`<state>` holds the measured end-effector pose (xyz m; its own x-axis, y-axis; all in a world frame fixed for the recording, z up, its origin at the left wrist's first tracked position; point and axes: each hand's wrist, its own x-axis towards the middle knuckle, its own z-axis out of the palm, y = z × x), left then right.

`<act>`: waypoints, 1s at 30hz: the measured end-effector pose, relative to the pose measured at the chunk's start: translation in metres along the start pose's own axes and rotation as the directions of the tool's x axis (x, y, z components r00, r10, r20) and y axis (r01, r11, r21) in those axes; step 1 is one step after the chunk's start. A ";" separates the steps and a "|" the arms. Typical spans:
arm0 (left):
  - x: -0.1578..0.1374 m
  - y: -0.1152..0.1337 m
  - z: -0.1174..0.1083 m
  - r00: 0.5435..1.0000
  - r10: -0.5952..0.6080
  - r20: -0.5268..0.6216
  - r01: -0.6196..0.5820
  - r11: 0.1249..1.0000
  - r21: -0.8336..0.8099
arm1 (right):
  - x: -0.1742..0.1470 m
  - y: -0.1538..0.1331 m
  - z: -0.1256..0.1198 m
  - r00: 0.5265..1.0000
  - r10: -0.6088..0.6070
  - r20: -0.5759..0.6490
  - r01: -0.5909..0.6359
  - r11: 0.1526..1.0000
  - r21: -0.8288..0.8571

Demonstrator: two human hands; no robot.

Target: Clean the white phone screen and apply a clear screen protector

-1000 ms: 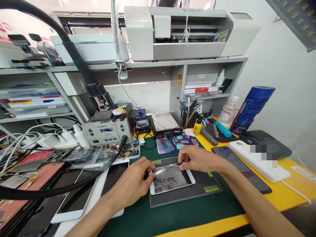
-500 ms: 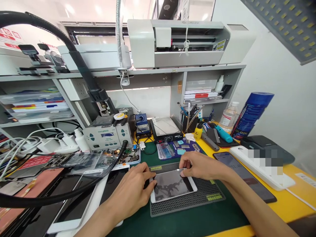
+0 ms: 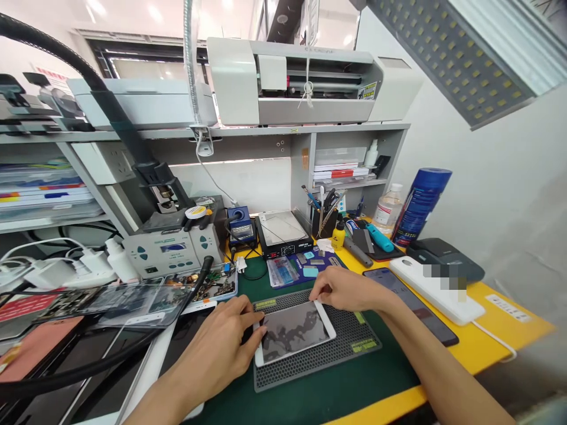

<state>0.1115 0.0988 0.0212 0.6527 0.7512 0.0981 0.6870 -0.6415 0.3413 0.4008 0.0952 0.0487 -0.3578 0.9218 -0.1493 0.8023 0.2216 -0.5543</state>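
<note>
In the head view, the left hand [image 3: 225,339] reaches in from the lower left, back upward, wrist low. The right hand [image 3: 343,289] comes from the right with its forearm slanting inward, fingers curled under.

A black holder [image 3: 321,228] carries upright tools [image 3: 326,203]; a shallow tray [image 3: 231,291] contains circuit parts [image 3: 215,281].

The white phone [image 3: 295,333] lies screen up on a grey patterned mat [image 3: 305,373], between the hands, over the green-covered part of the yellow surface [image 3: 385,405]. The left grip is closed on its left end, thumb and forefinger nearly together. The right grip is pinched closed at its upper right corner; whether something thin is between the fingertips I cannot tell.
</note>
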 end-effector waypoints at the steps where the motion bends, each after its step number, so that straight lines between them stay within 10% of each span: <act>1: 0.000 0.000 0.000 1.000 0.003 -0.001 -0.003 1.000 -0.001 | 0.000 0.000 -0.001 1.000 0.005 0.001 -0.005 1.000 -0.001; 30: -0.001 -0.001 -0.004 0.993 0.103 0.051 -0.107 0.990 0.090 | -0.004 -0.005 -0.003 0.996 -0.080 0.050 0.081 0.996 -0.022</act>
<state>0.1086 0.0991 0.0249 0.7355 0.6722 0.0854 0.6388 -0.7299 0.2435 0.3992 0.0911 0.0545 -0.4444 0.8840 -0.1451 0.7807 0.3027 -0.5467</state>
